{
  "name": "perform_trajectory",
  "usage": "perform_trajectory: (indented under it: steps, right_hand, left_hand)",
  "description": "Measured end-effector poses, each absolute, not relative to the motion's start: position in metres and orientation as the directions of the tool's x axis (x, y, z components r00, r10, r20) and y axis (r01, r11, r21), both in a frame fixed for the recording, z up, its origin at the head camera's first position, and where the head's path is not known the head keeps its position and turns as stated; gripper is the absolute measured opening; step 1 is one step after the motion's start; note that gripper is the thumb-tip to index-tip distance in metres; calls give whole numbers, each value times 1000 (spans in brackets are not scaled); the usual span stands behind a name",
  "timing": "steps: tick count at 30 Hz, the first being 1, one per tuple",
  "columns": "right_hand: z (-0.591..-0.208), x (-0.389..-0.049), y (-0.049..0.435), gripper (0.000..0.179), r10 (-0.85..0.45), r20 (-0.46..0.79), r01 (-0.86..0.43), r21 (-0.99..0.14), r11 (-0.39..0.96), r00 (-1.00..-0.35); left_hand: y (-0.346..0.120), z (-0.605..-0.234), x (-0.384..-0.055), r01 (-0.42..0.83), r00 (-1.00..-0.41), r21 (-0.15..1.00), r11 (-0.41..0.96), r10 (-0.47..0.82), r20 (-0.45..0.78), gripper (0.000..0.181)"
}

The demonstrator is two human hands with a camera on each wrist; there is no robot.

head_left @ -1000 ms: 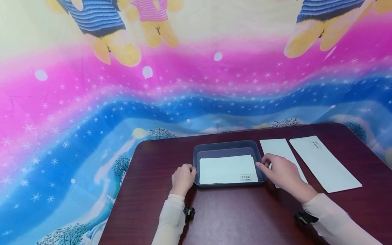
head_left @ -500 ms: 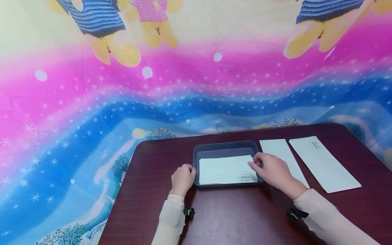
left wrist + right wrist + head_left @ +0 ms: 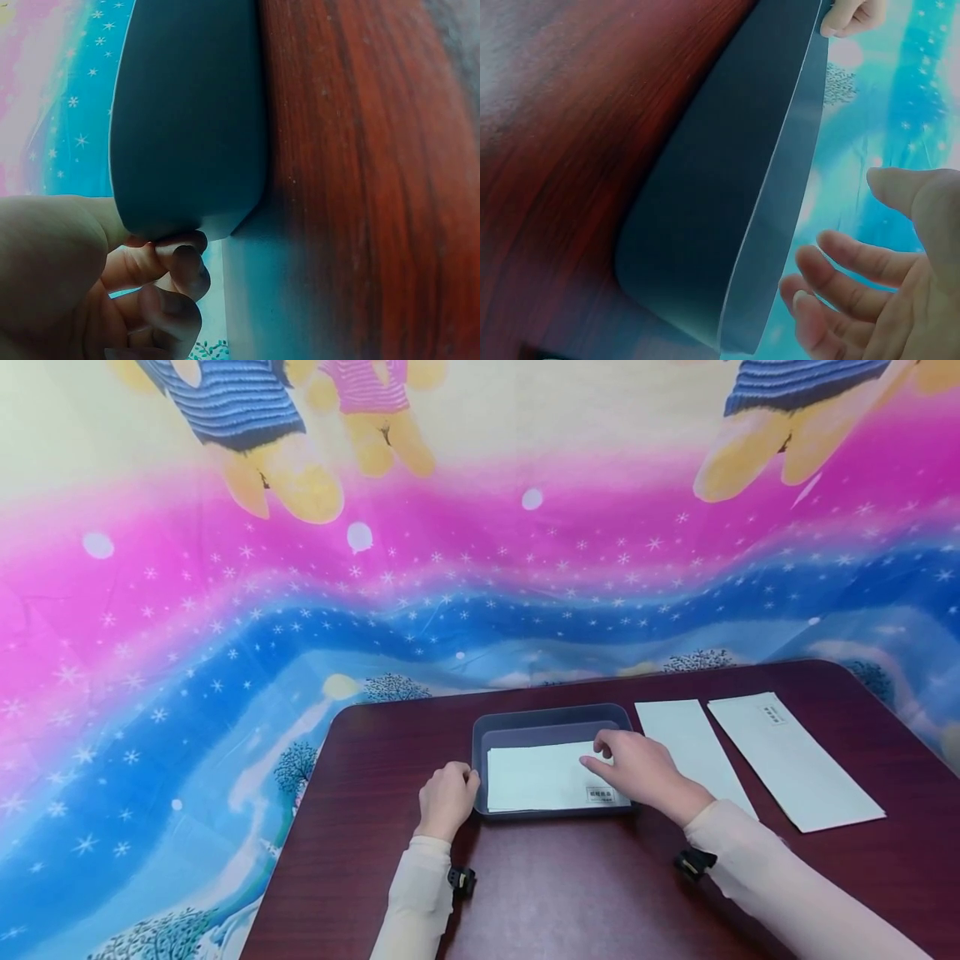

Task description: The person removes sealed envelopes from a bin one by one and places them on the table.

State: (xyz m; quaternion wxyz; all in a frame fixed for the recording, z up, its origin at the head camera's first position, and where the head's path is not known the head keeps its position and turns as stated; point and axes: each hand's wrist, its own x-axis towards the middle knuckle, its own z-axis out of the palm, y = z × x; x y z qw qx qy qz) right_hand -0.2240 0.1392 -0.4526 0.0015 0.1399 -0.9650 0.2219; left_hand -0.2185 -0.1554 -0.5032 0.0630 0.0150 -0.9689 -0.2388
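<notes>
A dark grey rectangular tray (image 3: pixel 540 725) rests on the table, with a small stack of white envelopes (image 3: pixel 536 779) inside, one corner printed with a boxed label. My left hand (image 3: pixel 448 795) pinches the tray's left rim; in the left wrist view its thumb is over the edge and the fingers curl against the outer wall (image 3: pixel 191 112). Above the tray's right end is my right hand (image 3: pixel 637 768), covering part of the envelopes. In the right wrist view that hand (image 3: pixel 877 292) holds nothing, its thumb apart from loosely bent fingers.
To the right of the tray lies a white envelope (image 3: pixel 693 743), partly behind the right forearm. Beyond it is another stack of white envelopes (image 3: pixel 798 764) with a printed label. A colourful printed cloth (image 3: pixel 480 552) hangs behind the dark red wooden table (image 3: pixel 555 893).
My right hand has moved left from the tray's right rim to over the envelopes inside. The left hand stays on the left rim, and the tray has not moved.
</notes>
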Motion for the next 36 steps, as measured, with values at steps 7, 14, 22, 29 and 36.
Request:
perform_trajectory:
  steps: [7, 14, 22, 29, 36]
  right_hand:
    - [-456, -235, 133, 40, -285, -4, -259, -408, 876, -958]
    - [-461, -244, 133, 42, -298, -29, -262, -403, 877, -954]
    - [-468, -251, 135, 45, -310, -20, -279, -384, 880, -951]
    - [-472, -254, 132, 50, -323, -48, -286, -355, 890, -945]
    - [-473, -255, 131, 53, -339, -57, -304, -325, 895, -939]
  left_hand:
    - [-156, -503, -219, -5, -993, 464, 886, -58, 100, 49]
    - [-156, -504, -219, -5, -993, 461, 887, -60, 106, 48]
    - [-156, -504, -219, -11, -993, 464, 886, -63, 98, 48]
    - [-156, -505, -220, -18, -994, 463, 886, -67, 91, 49]
    - [-156, -506, -220, -13, -993, 462, 887, -67, 101, 49]
